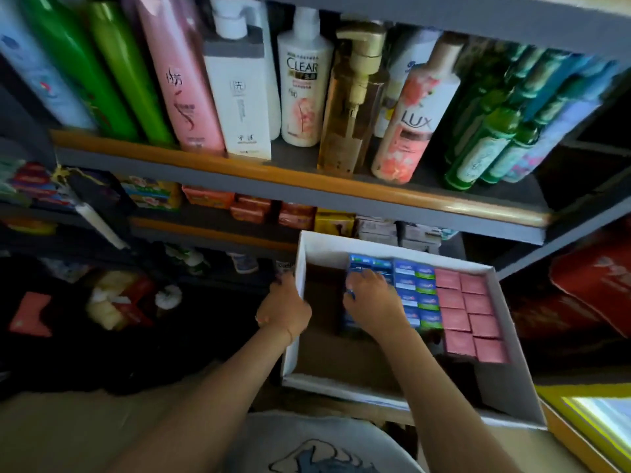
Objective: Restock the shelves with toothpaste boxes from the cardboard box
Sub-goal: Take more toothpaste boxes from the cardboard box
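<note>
A white-sided cardboard box [512, 380] stands open in front of the shelves. Inside it stand blue toothpaste boxes [415, 291] in rows on end, with pink boxes [473, 315] to their right; the left part of the box shows bare brown floor. My left hand [285, 307] grips the box's left wall near its far corner. My right hand [370, 300] reaches into the box, its fingers curled over the tops of the leftmost blue toothpaste boxes.
The shelf [273, 172] above holds shampoo and body-wash bottles [304, 80]. A lower shelf carries soap packs [252, 208] in orange, red and yellow. Dark clutter lies on the floor at the left. A red package [594, 285] is at the right.
</note>
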Available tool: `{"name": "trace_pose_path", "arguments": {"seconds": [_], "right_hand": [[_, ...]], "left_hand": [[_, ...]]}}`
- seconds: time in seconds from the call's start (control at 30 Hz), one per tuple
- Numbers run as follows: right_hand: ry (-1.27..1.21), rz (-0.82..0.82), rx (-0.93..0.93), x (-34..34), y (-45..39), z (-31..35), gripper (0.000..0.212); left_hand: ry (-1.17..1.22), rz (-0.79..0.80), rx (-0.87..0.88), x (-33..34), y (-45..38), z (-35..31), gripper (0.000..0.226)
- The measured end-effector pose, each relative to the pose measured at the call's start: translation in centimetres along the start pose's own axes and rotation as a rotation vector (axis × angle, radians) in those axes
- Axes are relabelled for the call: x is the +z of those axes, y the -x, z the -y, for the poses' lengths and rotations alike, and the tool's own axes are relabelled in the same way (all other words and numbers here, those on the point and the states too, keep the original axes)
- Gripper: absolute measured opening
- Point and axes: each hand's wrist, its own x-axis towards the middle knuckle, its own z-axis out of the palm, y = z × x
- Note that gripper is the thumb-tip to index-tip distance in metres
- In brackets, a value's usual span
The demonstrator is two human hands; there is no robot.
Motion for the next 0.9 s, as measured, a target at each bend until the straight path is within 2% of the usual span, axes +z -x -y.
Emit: {"name": "trace_pose_path", "arguments": {"seconds": [0.13, 0.23, 0.33, 0.43, 0.53, 0.6, 0.7, 0.83, 0.9], "right_hand": [[0.127, 0.065, -0.097, 1.1, 0.8, -1.0, 0.053], [0.181, 0.008, -0.11, 1.7, 1.2, -1.2, 0.064], [0.216, -0.106, -0.075, 2.0, 1.5, -1.7, 0.065], [0.258, -0.112, -0.06, 2.5, 1.9, -2.1, 0.061], [0.272, -0.134, -0.083, 4.0, 2.8, -2.2, 0.053], [0.285, -0.222, -0.108, 5.1, 3.3, -2.5, 0.047], [0.259, -0.298, -0.178, 6.0, 3.6, -3.0, 0.048], [0.245, -0.232, -0.271, 6.7, 3.9, -2.8, 0.068], [0.214, -0.23, -0.281, 6.1, 3.9, -2.8, 0.063]], "left_hand": [[-0.015, -0.068, -0.054, 1.3, 0.3, -0.3, 0.056], [-0.053, -0.118, -0.075, 1.4, 0.4, -0.8, 0.058], [-0.078, -0.131, -0.08, 1.8, 0.3, -0.9, 0.062], [-0.086, -0.157, -0.088, 1.8, 0.3, -0.9, 0.061], [-0.079, -0.175, -0.081, 2.0, 0.5, -0.9, 0.057], [-0.068, -0.18, -0.072, 2.1, 0.4, -0.8, 0.057], [-0.066, -0.178, -0.068, 2.2, 0.4, -0.7, 0.057], [-0.071, -0.198, -0.062, 2.3, 0.3, -0.6, 0.057], [-0.064, -0.179, -0.058, 2.4, 0.2, -0.5, 0.057]]}}
